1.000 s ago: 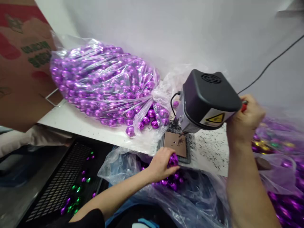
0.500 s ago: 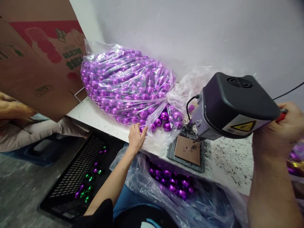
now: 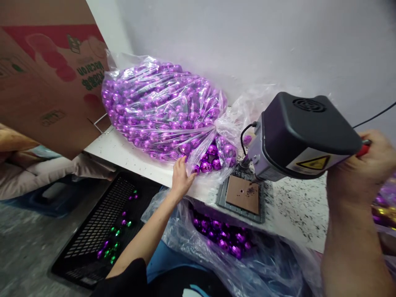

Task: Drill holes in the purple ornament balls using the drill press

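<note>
My left hand reaches to the open mouth of a clear plastic bag stuffed with shiny purple balls, fingers curled around a purple ball at the bag's edge. More loose purple balls lie just beyond it. My right hand is wrapped round the red lever handle of a small black-topped bench drill. Under the drill lies a brown pad on a grey base plate.
A white speckled tabletop carries the drill. Below its front edge hangs a clear bag with purple balls. A black mesh crate on the floor holds green and purple balls. A cardboard box leans at left.
My left hand left the lower bag, let go of the ball it held there, moved up to the big bag's mouth, and now closes on a ball there. The right hand stayed on the lever.
</note>
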Tool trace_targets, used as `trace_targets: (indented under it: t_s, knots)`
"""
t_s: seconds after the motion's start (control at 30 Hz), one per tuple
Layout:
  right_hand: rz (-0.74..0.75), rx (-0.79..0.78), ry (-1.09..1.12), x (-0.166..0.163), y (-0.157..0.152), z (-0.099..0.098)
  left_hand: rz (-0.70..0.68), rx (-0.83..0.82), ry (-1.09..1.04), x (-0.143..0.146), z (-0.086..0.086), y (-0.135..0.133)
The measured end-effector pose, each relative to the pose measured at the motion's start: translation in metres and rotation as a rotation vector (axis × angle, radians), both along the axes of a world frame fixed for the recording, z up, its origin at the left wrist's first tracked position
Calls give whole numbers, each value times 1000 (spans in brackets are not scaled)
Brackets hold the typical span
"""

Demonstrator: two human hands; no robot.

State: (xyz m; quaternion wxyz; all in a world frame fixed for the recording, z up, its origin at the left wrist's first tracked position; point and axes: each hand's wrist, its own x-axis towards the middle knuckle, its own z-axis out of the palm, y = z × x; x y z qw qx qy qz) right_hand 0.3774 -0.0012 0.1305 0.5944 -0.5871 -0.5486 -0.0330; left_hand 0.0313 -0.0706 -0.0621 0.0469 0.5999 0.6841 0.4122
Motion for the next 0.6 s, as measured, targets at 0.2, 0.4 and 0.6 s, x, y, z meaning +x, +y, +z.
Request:
trace_targets:
  t_s: [0.2,0.4,0.6]
  knots:
    - [17,-102,20,-3,-9,4,-251,-110,560,42,31,31]
    - [79,-116,22,-2,-11,4,-298,-271,485,42,34,57]
    - [51,-88,26,-5,-8,6,-479,-301,-784,26,63,31]
